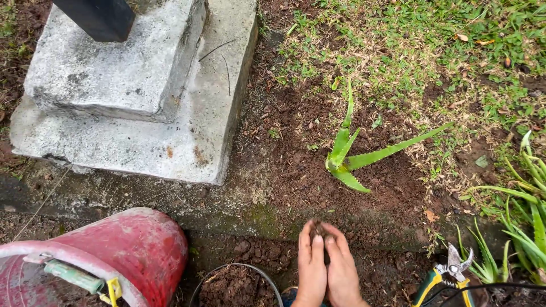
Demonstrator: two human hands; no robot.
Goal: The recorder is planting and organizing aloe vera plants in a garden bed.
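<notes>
Pressed side by side, the left hand [311, 267] and right hand [342, 268] cup a clump of soil [318, 228] at their fingertips, with the small aloe plant [347, 159] at one o'clock and pruning shears [449, 273] at three o'clock.

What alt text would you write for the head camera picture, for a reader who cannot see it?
Two bare hands, left hand and right hand, are pressed together cupping a clump of dark soil above bare earth, near a small aloe plant. A red bucket lies at lower left by a concrete plinth; pruning shears rest at lower right.
</notes>
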